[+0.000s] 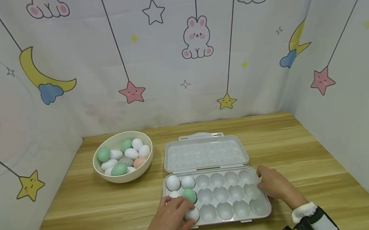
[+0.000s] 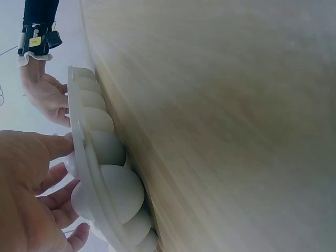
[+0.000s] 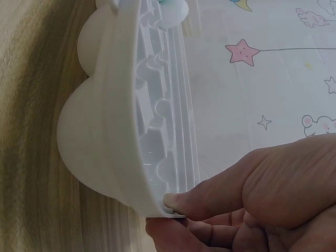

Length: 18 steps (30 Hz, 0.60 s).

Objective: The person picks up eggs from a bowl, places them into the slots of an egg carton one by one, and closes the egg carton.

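An open white plastic egg box (image 1: 218, 221) lies on the table, its lid (image 1: 205, 152) folded back. In its left columns sit white eggs (image 1: 173, 183) and a green egg (image 1: 190, 195). My left hand (image 1: 170, 220) holds a white egg (image 1: 192, 214) at the front row, second column, thumb and fingers curled about it. Seen from the left wrist, another white egg (image 2: 81, 202) sits by the fingers of the left hand (image 2: 26, 178). My right hand (image 1: 276, 184) grips the box's right edge; in the right wrist view the thumb (image 3: 181, 202) presses over the rim.
A cream bowl (image 1: 126, 179) with white, green, grey-green and peach eggs stands at the back left of the wooden table (image 1: 90, 222). Cartoon-print cloth (image 1: 95, 64) surrounds the table at the back and sides. Several cups (image 1: 221, 195) in the box's middle and right hold no egg.
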Available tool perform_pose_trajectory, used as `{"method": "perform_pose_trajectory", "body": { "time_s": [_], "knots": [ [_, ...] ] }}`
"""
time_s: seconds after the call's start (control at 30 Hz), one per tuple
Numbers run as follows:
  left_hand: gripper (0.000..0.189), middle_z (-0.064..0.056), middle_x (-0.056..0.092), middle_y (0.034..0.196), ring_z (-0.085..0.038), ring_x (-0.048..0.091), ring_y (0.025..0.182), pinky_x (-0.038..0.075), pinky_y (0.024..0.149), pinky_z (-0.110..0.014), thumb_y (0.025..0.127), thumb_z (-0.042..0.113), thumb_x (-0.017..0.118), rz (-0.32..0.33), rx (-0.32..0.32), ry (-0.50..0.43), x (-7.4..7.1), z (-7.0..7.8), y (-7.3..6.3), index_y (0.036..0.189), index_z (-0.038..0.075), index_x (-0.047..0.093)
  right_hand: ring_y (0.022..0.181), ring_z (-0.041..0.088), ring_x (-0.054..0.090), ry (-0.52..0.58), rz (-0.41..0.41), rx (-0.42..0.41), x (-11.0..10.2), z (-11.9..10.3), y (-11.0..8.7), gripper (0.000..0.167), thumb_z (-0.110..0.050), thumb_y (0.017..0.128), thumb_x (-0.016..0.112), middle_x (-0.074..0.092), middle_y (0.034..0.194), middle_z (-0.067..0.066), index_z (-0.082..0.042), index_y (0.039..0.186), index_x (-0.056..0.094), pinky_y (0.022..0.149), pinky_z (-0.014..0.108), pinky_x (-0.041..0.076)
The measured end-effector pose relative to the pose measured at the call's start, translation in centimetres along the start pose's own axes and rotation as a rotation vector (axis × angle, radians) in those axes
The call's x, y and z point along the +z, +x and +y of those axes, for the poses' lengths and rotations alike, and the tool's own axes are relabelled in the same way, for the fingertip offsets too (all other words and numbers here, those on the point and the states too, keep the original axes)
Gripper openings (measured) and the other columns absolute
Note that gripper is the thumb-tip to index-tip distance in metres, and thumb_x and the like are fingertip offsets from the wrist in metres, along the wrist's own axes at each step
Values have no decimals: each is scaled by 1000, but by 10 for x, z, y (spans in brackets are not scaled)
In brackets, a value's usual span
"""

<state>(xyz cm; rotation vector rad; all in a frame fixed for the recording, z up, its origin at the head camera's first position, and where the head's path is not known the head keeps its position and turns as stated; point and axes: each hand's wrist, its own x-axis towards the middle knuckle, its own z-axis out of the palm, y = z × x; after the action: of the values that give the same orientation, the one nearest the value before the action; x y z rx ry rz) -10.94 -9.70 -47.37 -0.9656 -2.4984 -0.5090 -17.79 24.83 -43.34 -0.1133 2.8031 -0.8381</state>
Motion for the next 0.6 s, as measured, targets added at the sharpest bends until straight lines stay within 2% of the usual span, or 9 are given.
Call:
{"method": "perform_pose_trajectory", "body": {
  "time_s": [0.2, 0.37, 0.6],
  "knots": [
    [36, 7, 65, 109, -9, 62, 102, 44, 94, -40, 80, 29, 89, 11, -6, 2, 0, 1, -1, 106, 19, 67, 54, 21, 58, -5, 5, -1, 1, 1, 0, 19, 8, 88, 60, 60, 77, 11, 7, 106, 55, 46, 34, 51],
    [34, 7, 64, 111, -11, 62, 104, 44, 94, -42, 82, 26, 88, 21, -9, -26, -6, 0, 0, 109, 18, 68, 53, 21, 58, -7, 3, -1, 1, 2, 1, 18, 7, 88, 60, 60, 76, 11, 7, 105, 55, 46, 34, 51],
    [31, 8, 63, 114, -15, 57, 103, 43, 94, -40, 85, 17, 85, 72, 47, -51, -16, -4, 2, 110, 16, 67, 53, 21, 59, 1, 6, -3, 1, 2, 1, 18, 7, 88, 60, 60, 76, 11, 7, 105, 54, 46, 34, 51]
  ]
}}
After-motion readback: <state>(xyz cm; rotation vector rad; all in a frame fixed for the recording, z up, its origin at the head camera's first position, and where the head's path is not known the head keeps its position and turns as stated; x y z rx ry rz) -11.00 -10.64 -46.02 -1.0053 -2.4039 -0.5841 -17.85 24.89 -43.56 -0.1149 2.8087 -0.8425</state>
